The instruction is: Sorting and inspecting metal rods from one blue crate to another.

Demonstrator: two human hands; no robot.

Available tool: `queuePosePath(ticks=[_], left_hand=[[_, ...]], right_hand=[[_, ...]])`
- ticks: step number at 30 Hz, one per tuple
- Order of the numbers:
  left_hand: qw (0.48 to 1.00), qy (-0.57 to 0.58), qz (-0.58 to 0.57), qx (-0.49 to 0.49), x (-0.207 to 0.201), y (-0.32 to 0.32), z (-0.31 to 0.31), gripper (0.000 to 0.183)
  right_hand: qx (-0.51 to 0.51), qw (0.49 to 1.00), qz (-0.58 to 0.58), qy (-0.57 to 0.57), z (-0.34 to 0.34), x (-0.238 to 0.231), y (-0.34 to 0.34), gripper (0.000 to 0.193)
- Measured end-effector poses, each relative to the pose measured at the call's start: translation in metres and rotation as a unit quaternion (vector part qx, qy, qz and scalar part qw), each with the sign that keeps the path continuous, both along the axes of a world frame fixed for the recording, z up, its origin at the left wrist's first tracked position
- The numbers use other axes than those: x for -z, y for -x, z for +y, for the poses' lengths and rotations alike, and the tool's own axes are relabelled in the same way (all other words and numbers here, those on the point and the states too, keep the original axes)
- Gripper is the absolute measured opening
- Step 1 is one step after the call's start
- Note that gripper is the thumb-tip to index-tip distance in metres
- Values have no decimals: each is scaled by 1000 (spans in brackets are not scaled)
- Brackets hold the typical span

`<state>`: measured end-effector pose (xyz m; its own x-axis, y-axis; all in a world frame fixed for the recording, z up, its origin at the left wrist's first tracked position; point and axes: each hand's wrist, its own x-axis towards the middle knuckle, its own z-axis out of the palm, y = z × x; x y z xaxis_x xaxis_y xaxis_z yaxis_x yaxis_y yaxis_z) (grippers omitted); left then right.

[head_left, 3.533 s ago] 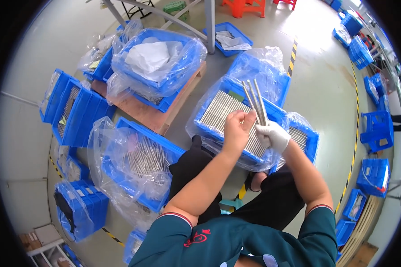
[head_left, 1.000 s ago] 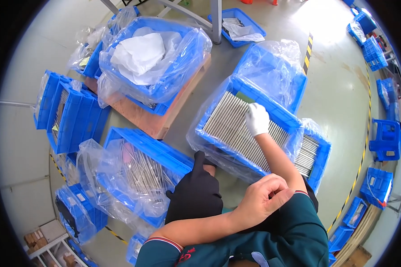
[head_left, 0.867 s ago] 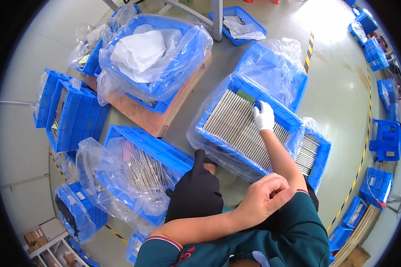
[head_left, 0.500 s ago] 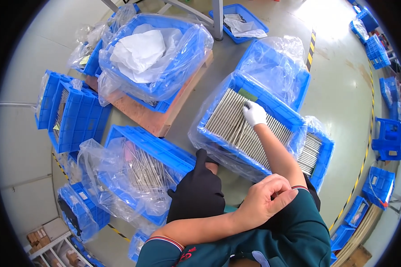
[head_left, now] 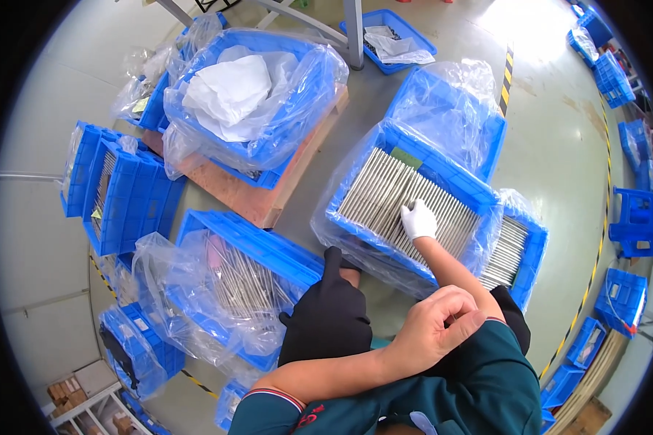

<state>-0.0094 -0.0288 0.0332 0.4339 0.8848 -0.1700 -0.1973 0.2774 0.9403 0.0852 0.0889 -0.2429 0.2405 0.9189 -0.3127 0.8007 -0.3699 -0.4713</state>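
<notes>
My right hand (head_left: 419, 220), in a white glove, reaches down onto a row of slim silvery metal rods (head_left: 377, 188). The rods lie side by side in a blue plastic crate (head_left: 442, 172) lined with clear plastic film. Its fingers are curled at the rods near the middle of the row; whether they pinch a rod is too small to tell. My left hand (head_left: 442, 322) is bare and held close by my right forearm, fingers curled toward the thumb, with nothing visible in it. A green patch (head_left: 406, 157) shows at the row's far edge.
A second crate of rods (head_left: 506, 250) stands right of the first. Loose rods (head_left: 243, 283) fill a film-lined crate on the left. Beyond it, a large crate with white sheets (head_left: 228, 90) sits on a wooden pallet (head_left: 239, 192). A metal frame leg (head_left: 354, 32) stands behind.
My gloved right hand has drawn back toward me over the rods, from their far part to nearer the middle. My left hand stays curled in about the same place.
</notes>
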Motion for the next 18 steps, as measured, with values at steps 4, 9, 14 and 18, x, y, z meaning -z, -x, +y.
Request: queuePosePath(ticks=[4, 9, 14, 18], left_hand=[[1000, -13, -5, 1, -1, -4, -2, 21], [1000, -14, 6, 6, 2, -7, -5, 20], [1000, 1, 12, 2, 2, -8, -2, 21], [1000, 20, 7, 18, -1, -10, -4, 22]], right_hand=[[29, 999, 22, 31, 0, 9, 14, 38], [35, 998, 4, 58, 10, 1, 26, 43], [-33, 995, -18, 93, 21, -12, 11, 38], [-210, 961, -69, -166, 26, -32, 13, 15]])
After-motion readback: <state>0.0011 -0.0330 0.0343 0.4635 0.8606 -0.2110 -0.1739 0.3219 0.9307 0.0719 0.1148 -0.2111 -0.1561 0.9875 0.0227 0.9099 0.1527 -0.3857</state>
